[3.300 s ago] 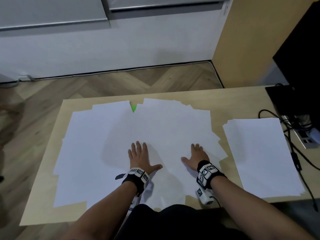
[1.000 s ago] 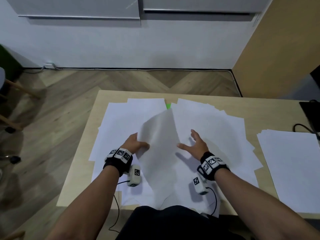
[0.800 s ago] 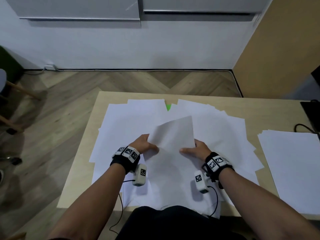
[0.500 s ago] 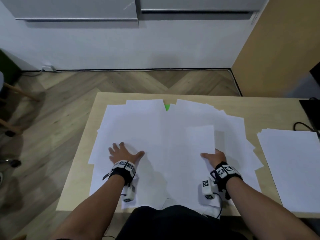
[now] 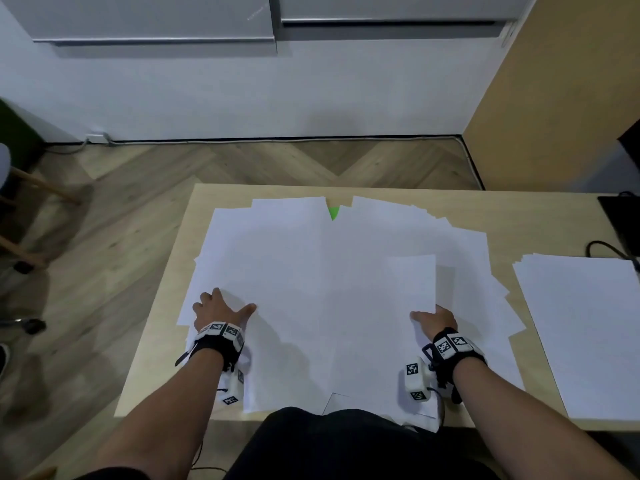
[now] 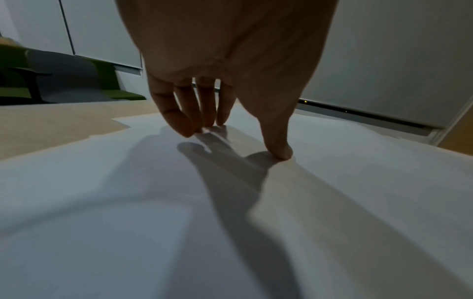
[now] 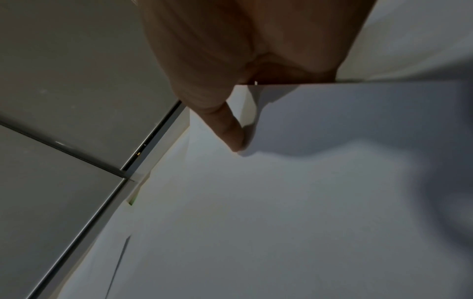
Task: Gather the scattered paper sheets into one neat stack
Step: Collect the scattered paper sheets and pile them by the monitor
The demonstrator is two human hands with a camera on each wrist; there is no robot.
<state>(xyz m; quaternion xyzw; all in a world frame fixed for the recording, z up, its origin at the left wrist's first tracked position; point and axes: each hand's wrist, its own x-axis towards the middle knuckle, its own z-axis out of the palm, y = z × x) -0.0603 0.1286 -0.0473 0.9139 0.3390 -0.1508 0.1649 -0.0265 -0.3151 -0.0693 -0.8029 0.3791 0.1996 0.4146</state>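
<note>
Many white paper sheets point(image 5: 311, 289) lie scattered and overlapping across the wooden table point(image 5: 162, 341). My right hand point(image 5: 433, 315) pinches the near edge of one sheet point(image 5: 412, 282) and holds it raised above the spread on the right side. In the right wrist view the thumb point(image 7: 230, 131) lies against that sheet point(image 7: 358, 125), which hides the fingers. My left hand point(image 5: 221, 310) rests with straight fingers on the left part of the spread. Its fingertips point(image 6: 187, 129) and thumb touch the paper point(image 6: 128, 202). A tidier stack point(image 5: 581, 334) lies at the table's right end.
A small green piece point(image 5: 333, 212) peeks out between sheets at the far edge. A black cable point(image 5: 606, 245) and a dark device point(image 5: 623, 216) sit at the far right. A chair point(image 5: 20, 188) stands on the floor to the left.
My left hand let go of the lifted sheet and moved left, down flat onto the spread. My right hand carried that sheet to the right.
</note>
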